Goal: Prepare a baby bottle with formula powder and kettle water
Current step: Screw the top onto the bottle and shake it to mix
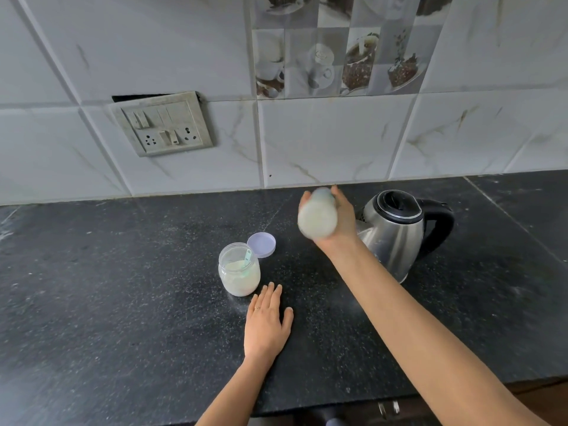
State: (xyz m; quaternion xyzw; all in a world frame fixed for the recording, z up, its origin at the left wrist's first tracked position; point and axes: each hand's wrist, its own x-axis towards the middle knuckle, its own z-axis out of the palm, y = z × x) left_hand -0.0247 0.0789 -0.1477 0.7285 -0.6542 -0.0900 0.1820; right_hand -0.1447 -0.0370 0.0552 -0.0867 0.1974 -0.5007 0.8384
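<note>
My right hand (341, 219) is raised above the black counter and grips a baby bottle (316, 218) full of milky white liquid; the bottle is blurred and tilted with its base toward me. Just right of it stands a steel kettle (393, 238) with a black lid and handle. An open glass jar of formula powder (239, 270) sits mid-counter with a pale green scoop (247, 256) inside. Its lilac lid (261, 245) lies flat behind it. My left hand (266, 321) rests flat on the counter, fingers spread, just right of the jar and holding nothing.
The black speckled counter (123, 287) runs up to a tiled wall. A switch and socket plate (163, 124) hangs on the wall at the left. The counter's front edge is near the bottom, with a drawer handle (388, 408) below it.
</note>
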